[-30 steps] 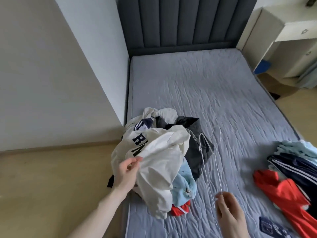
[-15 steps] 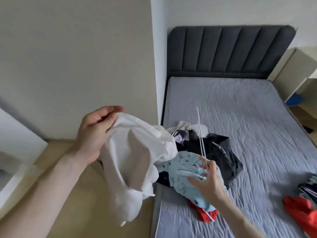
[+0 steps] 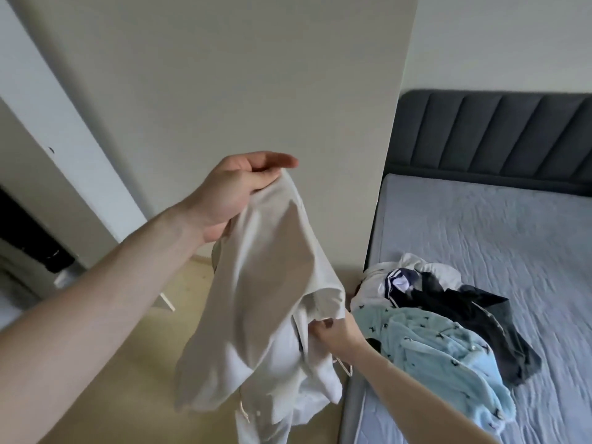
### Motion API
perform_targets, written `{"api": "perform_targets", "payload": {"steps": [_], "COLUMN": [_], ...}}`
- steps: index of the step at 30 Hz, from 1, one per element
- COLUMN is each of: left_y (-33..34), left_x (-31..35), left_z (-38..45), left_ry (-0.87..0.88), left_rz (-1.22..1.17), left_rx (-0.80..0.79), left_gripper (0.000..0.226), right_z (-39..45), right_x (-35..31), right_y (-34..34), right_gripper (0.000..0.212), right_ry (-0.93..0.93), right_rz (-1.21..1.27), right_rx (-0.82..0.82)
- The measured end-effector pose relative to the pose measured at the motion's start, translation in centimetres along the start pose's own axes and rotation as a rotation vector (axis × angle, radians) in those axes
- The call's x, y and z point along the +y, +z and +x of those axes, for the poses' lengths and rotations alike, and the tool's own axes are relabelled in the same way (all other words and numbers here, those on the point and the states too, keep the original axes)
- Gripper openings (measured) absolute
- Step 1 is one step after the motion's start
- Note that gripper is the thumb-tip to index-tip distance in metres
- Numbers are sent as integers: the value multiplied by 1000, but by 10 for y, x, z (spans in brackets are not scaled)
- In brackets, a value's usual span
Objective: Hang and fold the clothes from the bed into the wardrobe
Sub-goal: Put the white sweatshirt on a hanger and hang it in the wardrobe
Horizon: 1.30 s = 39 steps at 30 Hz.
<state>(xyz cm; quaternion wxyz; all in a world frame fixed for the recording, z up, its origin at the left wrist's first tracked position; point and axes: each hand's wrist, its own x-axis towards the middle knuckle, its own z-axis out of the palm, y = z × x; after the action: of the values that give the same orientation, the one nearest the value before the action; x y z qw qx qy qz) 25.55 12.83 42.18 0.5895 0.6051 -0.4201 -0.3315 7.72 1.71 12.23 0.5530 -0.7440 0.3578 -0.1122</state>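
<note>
While lifted left of bed (image 3: 480,225) | left hand (image 3: 237,193) grips white garment (image 3: 266,299) top | right hand (image 3: 339,331) pinches its lower fold, wire hanger (image 3: 344,366) beneath.

Matt white cloth garment (image 3: 256,299)

The left hand (image 3: 237,193) is raised on an outstretched bare forearm, fingers pinching cloth. The right hand (image 3: 339,331) reaches lower, fingers apparently curled into fabric, partly hidden.
</note>
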Motion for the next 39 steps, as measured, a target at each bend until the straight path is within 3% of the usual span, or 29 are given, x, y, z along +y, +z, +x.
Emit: {"api": "perform_targets", "payload": {"steps": [2, 4, 8, 13, 19, 21, 23, 24, 26, 28, 31, 32, 34, 36, 37, 39], "left_y": [-25, -57, -119, -156, -112, -77, -30, -4, 48, 92, 142, 156, 180, 194, 193, 174], "left_x": [-2, -7, -37, -96, -133, -128, -123, -125, -135, -151, -174, -179, -186, -198, -206, -221], "left_z": [-8, -12, -14, -5, 27, 14, -25, -50, -102, -134, -129, -119, -97, -76, -68, -56], "left_ry": [17, 50, -20, -201, -235, -97, 76, 116, 7, -272, -480, -500, -517, -512, -509, -475], "left_rz": [101, 341, 712, 951, 1076, 965, 728, 640, 538, 520, 496, 465, 399, 375, 372, 467], "left_rx": [22, 115, 250, 260, 242, 310, 397, 353, 66, -257, -460, -446, -267, -60, 16, 122], "left_gripper": [34, 31, 27, 20, 19, 22, 8, 2, 16, 42, 116, 132, 152, 154, 143, 88], "right_z": [-6, -16, -40, -54, -54, -51, -48, -46, -42, -40, -37, -37, -36, -38, -39, -43], "right_x": [-3, -8, -51, -129, -190, -200, -207, -210, -215, -220, -227, -229, -232, -231, -229, -220], "right_y": [-4, -22, -75, -110, -95, -94, -95, -96, -97, -98, -103, -106, -113, -123, -128, -144], "right_gripper": [24, 38, 49, 49, 55, 56, 55, 55, 54, 54, 53, 52, 51, 49, 49, 49], "right_ry": [-29, -80, -138, -233, -322, -306, -294, -297, -316, -332, -341, -348, -372, -390, -391, -373], "right_rz": [-19, 4, 253, 528, 560, 578, 586, 574, 528, 500, 519, 531, 541, 521, 499, 448], "right_rx": [90, 209, 318, 215, 61, 64, 98, 122, 181, 241, 336, 368, 427, 484, 509, 562]}}
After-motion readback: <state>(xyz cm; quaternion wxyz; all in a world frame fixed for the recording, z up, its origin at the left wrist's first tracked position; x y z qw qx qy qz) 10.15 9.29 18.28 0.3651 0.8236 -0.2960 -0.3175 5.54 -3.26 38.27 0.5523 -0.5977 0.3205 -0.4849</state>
